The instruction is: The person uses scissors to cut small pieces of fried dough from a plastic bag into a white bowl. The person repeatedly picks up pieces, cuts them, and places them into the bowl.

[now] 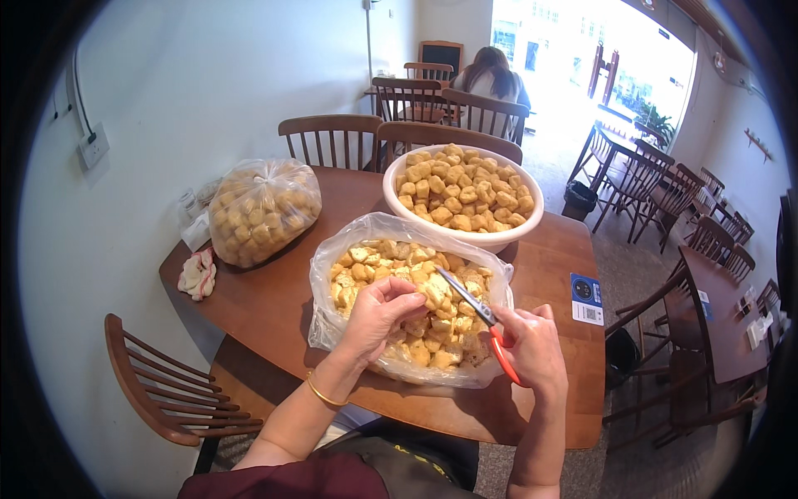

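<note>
My left hand (378, 314) pinches a golden fried tofu puff (432, 285) above an open clear plastic bag (322, 312). In my right hand (532, 345) is a pair of scissors (501, 349) with red handles, its blades reaching up and left to the puff. Whether the blades are parted is too small to tell. Below both hands the bag holds many puffs (445, 353), a number of them cut, showing pale insides. Just behind it stands a big white basin (534, 214) heaped with whole tofu puffs (461, 187).
A tied plastic bag of puffs (264, 212) stands at the back left of the wooden table (557, 374), near a crumpled cloth (198, 276). A blue-and-white card (587, 299) lies at the right edge. Chairs (166, 391) surround the table; a person (492, 79) sits farther back.
</note>
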`<control>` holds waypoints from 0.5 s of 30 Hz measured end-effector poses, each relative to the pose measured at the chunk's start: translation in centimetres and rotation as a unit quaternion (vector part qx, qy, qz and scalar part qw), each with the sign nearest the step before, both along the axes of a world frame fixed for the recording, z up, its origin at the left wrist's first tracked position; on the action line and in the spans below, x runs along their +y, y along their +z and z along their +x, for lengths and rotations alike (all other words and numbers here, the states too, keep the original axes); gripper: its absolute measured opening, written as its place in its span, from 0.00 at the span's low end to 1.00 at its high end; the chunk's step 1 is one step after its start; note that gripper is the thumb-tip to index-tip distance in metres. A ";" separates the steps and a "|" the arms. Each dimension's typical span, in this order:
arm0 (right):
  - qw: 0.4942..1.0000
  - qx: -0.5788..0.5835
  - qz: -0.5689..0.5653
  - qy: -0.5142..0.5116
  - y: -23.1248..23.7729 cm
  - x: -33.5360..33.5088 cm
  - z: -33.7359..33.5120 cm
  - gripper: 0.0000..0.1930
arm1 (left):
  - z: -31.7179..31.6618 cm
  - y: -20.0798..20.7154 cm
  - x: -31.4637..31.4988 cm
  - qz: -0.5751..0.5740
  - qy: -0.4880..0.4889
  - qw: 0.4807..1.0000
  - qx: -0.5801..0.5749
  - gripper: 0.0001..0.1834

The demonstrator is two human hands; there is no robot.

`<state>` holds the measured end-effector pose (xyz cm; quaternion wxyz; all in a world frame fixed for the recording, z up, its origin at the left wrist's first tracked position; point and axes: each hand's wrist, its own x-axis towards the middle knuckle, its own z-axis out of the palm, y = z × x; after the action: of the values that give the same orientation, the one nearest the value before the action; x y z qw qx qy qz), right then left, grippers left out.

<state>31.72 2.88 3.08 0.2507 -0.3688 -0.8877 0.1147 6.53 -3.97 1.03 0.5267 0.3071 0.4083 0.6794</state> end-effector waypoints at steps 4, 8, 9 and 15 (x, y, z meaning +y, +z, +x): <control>0.995 0.050 0.089 -0.004 -0.5 0.3 0.6 0.26 | -0.2 0.1 0.3 0.039 0.018 0.998 -0.038 0.08; 0.998 0.041 0.048 0.015 -0.4 0.1 0.3 0.30 | 0.5 0.2 0.4 0.068 0.021 0.996 -0.056 0.08; 0.998 0.042 0.046 0.021 -0.5 0.1 0.3 0.30 | 0.7 0.1 0.5 0.074 0.019 0.996 -0.054 0.08; 0.998 0.041 0.041 0.032 -0.7 0.0 -0.1 0.31 | 1.8 -0.8 0.7 0.101 0.018 0.995 -0.008 0.09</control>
<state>31.63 2.83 2.38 0.2980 -0.3247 -0.8919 0.1012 8.31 -3.25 0.23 0.4833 0.3463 0.3388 0.7292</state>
